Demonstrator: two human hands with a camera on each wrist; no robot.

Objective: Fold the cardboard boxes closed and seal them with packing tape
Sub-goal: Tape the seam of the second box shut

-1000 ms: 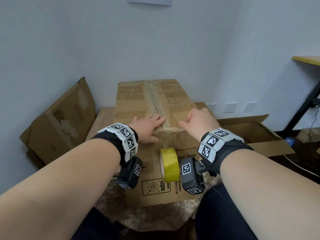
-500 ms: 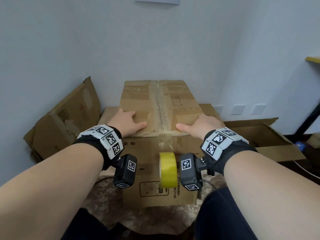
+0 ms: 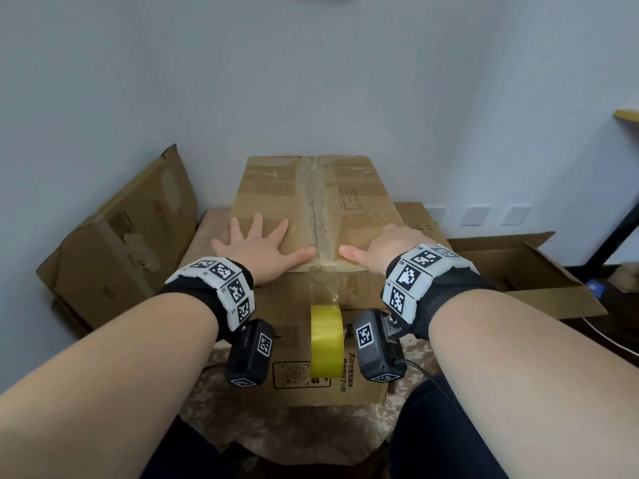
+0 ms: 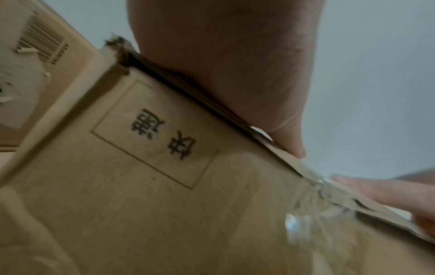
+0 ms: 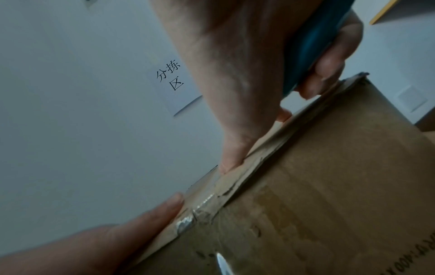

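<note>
A closed cardboard box (image 3: 363,188) stands in front of me, with clear tape (image 3: 316,209) along its centre seam. A yellow tape roll (image 3: 325,340) hangs from that strip over the box's front face (image 4: 164,204). My left hand (image 3: 256,247) lies flat on the left flap with its fingers spread and its thumb pointing at the seam. My right hand (image 3: 380,250) rests on the right flap, thumb stretched toward the seam. In the right wrist view its curled fingers hold a blue tool (image 5: 313,42). Both thumbs press near the front edge.
A flattened box (image 3: 121,236) leans on the wall at the left. An open box (image 3: 518,267) lies on the floor at the right, beside a black desk leg (image 3: 619,233). The box stands on flat cardboard over a camouflage-patterned cloth (image 3: 294,420).
Both hands have slid outward from the seam. The left hand has moved left and spread its fingers flat. The tape roll still hangs in the same place.
</note>
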